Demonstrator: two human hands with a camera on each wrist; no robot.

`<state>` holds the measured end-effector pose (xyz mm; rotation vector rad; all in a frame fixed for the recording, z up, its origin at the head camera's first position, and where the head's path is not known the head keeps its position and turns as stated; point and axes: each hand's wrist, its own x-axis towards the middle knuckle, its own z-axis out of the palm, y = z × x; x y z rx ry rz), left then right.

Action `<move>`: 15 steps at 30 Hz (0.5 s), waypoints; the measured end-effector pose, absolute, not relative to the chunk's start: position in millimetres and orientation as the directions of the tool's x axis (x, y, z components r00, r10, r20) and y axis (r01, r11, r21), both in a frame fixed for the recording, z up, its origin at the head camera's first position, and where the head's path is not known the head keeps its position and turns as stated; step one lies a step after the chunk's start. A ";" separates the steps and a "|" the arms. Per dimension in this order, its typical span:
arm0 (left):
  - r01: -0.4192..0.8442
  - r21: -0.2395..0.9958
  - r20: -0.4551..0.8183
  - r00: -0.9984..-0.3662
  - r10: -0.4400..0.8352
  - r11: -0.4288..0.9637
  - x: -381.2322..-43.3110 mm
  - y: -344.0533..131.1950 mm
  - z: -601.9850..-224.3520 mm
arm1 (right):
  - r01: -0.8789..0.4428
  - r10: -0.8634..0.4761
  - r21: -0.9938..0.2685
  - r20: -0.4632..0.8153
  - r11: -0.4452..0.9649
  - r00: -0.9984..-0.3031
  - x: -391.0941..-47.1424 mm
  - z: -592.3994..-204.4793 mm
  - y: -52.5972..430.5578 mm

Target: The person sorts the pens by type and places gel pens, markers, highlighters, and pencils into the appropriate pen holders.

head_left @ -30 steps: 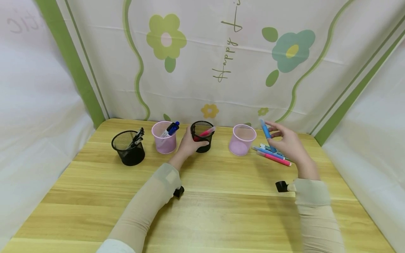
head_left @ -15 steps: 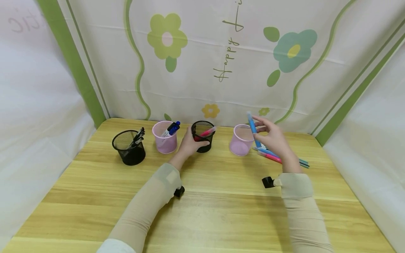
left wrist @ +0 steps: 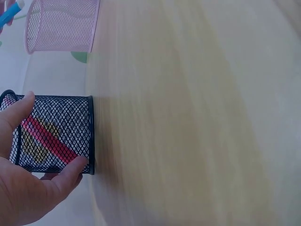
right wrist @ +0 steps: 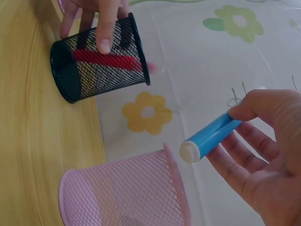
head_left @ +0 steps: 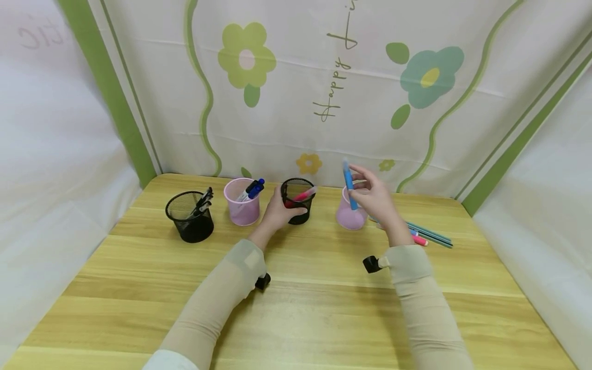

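Observation:
My left hand (head_left: pixel 277 211) grips a black mesh pen cup (left wrist: pixel 56 134) round its side. Inside that cup leans a red marker (right wrist: pixel 103 59), its pale pink cap sticking out past the rim. My right hand (head_left: pixel 375 200) pinches a blue marker (right wrist: pixel 214 134) between thumb and fingers, and the marker stands near upright in the head view. Just behind it is a pink mesh cup (head_left: pixel 350 220), partly covered by the hand and marker. In the right wrist view the marker's white end is above the pink cup's rim, apart from it.
Beyond my right hand lie several loose pens (head_left: pixel 430 234) and a pink marker (head_left: pixel 420 240), partly hidden by the wrist. To the left stand another pink cup (head_left: pixel 243 211) with several pens and a wider black mesh cup (head_left: pixel 193 228) with black pens. A printed cloth (head_left: pixel 287 118) hangs behind.
My right hand has carried the blue marker left, from over the loose pens to the right-hand pink cup. My left hand keeps its grip on the black cup.

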<state>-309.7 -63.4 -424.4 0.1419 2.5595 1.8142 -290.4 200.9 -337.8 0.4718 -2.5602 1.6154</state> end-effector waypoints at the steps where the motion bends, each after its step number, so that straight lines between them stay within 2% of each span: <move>1: 0.075 0.941 0.053 -0.996 0.075 0.331 -309.8 -63.3 -424.5 | -0.300 -0.216 -0.870 0.230 0.391 -0.949 -291.9 -338.8 198.3; 10: 0.097 0.940 0.075 -0.994 0.078 0.326 -307.8 -63.2 -422.4 | -0.365 -0.182 -0.884 0.323 0.291 -0.929 -301.2 -347.7 174.5; 15: 0.098 0.940 0.075 -0.994 0.082 0.327 -306.0 -62.6 -420.8 | -0.357 -0.099 -0.927 0.347 0.118 -0.933 -299.9 -352.9 159.7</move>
